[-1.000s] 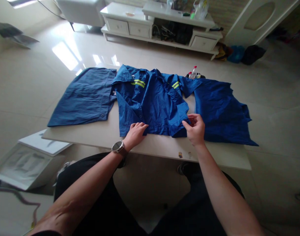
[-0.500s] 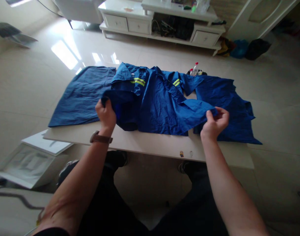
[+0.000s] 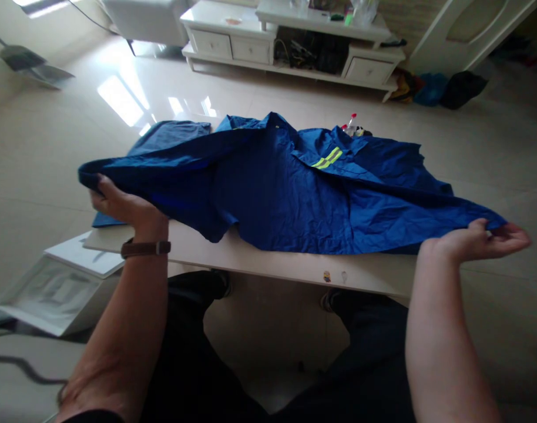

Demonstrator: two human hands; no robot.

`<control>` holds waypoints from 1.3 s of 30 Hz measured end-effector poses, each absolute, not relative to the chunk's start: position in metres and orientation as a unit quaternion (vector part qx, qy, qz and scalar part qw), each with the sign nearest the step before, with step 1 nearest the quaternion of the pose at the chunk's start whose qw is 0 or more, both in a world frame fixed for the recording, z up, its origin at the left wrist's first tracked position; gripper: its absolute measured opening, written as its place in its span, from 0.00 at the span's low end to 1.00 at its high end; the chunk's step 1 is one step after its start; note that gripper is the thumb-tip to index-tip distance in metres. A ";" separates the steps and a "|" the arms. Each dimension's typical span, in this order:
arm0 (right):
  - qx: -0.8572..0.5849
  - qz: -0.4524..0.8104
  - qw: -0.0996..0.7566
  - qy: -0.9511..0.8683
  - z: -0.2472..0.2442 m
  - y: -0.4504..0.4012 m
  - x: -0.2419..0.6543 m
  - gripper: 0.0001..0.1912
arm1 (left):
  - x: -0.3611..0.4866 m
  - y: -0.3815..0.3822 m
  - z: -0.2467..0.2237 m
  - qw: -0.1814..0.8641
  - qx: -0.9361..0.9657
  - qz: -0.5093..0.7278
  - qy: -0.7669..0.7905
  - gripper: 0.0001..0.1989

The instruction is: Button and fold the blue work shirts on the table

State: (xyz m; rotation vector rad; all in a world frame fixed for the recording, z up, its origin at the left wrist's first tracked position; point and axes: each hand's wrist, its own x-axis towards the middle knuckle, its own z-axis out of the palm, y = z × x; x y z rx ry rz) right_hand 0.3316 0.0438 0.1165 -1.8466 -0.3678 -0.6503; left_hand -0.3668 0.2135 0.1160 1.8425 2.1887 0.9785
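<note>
A blue work jacket (image 3: 281,182) with yellow and grey reflective strips lies spread across a low, pale table (image 3: 268,261), its front panels pulled wide to both sides. At the far left, my left hand (image 3: 121,200) pinches one front edge and holds it raised. My right hand (image 3: 484,238) grips the opposite edge out past the table's right part, thumb against fingers. Under the left panel shows a second piece of blue cloth (image 3: 171,135). More blue fabric (image 3: 392,155) lies behind the right panel, partly covered by it.
Bottles with red caps (image 3: 351,124) stand behind the jacket. A white bin-like box (image 3: 70,282) is at the table's left end. Two small stickers (image 3: 334,276) mark the near edge. Farther off are a white TV cabinet (image 3: 233,47) and a dustpan (image 3: 34,64).
Both hands have moved apart, the left one leftward and the right one rightward. The jacket's front panels, folded inward before, are now drawn open and stretched over the cloth on each side.
</note>
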 end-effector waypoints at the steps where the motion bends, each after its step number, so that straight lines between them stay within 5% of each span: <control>1: -0.779 -0.277 0.538 -0.163 0.116 0.045 0.330 0.19 | -0.364 0.213 0.116 0.033 0.536 0.421 0.731 0.48; 3: -0.761 -0.288 0.552 -0.183 0.114 0.048 0.326 0.17 | -0.349 0.209 0.117 -0.024 0.384 0.582 0.717 0.45; 7: -0.664 -0.302 0.645 -0.228 0.110 0.058 0.317 0.15 | -0.289 0.182 0.129 -0.081 0.482 0.587 0.646 0.35; 10: -0.640 -0.299 0.661 -0.253 0.108 0.065 0.309 0.16 | -0.237 0.150 0.135 -0.031 0.700 0.481 0.527 0.29; 15: -0.629 -0.319 0.658 -0.266 0.121 0.072 0.291 0.17 | -0.185 0.106 0.114 0.122 0.892 0.074 0.428 0.11; 20: -0.545 -0.354 0.669 -0.361 0.155 0.065 0.218 0.10 | -0.175 0.094 0.104 0.114 0.879 0.109 0.451 0.11; 22: -0.531 -0.275 0.645 -0.476 0.159 0.060 0.174 0.08 | -0.174 0.093 0.107 0.108 0.871 0.166 0.449 0.12; 24: -0.576 -0.077 0.530 -0.617 0.151 0.056 0.135 0.07 | -0.172 0.091 0.110 0.130 0.875 0.187 0.427 0.12; 26: -0.587 0.108 0.393 -0.700 0.132 0.053 0.108 0.04 | -0.168 0.087 0.108 0.190 0.871 0.193 0.410 0.16; 29: -0.594 0.226 0.268 -0.724 0.103 0.053 0.088 0.06 | -0.156 0.072 0.098 0.361 0.793 0.211 0.443 0.15; 34: -0.596 0.267 0.275 -0.706 0.090 0.055 0.079 0.06 | -0.134 0.029 0.069 0.713 0.382 0.220 0.546 0.10; 39: -0.609 0.336 0.325 -0.641 0.091 0.057 0.074 0.06 | -0.127 0.009 0.061 0.754 0.155 0.275 0.576 0.07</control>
